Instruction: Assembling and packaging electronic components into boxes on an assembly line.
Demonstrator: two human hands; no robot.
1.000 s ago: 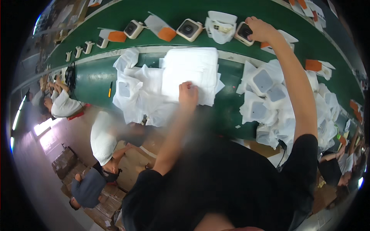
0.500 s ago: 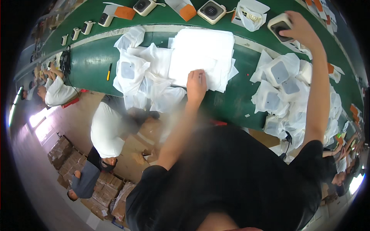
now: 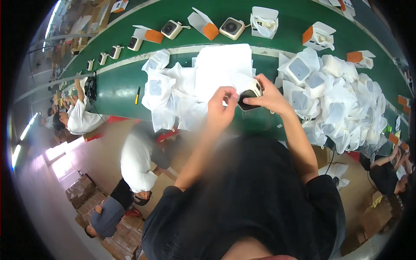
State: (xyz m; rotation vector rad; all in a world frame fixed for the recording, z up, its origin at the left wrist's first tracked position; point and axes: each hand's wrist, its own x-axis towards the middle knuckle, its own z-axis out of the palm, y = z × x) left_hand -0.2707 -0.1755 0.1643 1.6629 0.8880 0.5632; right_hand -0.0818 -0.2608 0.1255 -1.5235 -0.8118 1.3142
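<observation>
My right hand (image 3: 272,97) grips a small cream, rounded-square device (image 3: 251,99) with a dark face, thumb lying across that face. It is held tilted in front of me, at the right edge of a stack of thin white bags (image 3: 223,65). Just left of the device, my left hand (image 3: 222,108) has its fingers curled in a pinch on a thin white bag (image 3: 240,81), whose translucent edge shows by the fingertips. Left of the stack lie several bagged devices (image 3: 155,86). A large heap of bagged devices (image 3: 336,106) lies to the right.
Along the green belt (image 3: 286,41) beyond stand bare cream devices (image 3: 232,28) and open white-and-orange boxes (image 3: 318,37). A yellow-and-black tool (image 3: 138,96) lies at left on the table. Co-workers (image 3: 138,160) are at the left, with stacked cartons (image 3: 123,229) on the floor.
My right hand has brought the device from the far right belt to the middle, close to my left hand. The left hand has drawn a bag from the stack slightly nearer me.
</observation>
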